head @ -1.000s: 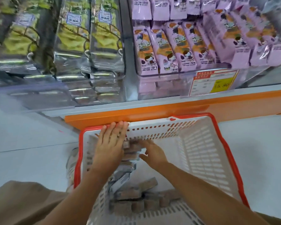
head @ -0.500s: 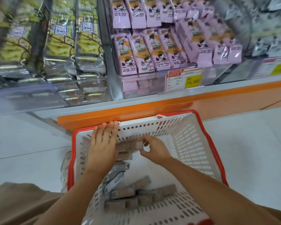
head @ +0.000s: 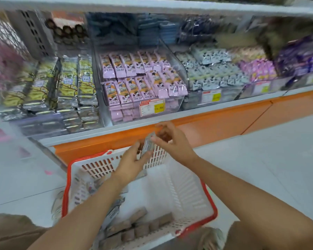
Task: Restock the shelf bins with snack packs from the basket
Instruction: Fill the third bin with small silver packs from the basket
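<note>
My left hand grips the snack packs from below, my right hand pinches their top, over the basket's far edge; squeezed unevenly, they could slip and drop to the floor

We note: basket white lattice, red rim | basket packs brown | middle-bin packs lilac with orange cartoon print | left-bin packs yellow and silver | shelf base orange | price tag white, yellow patch
</note>
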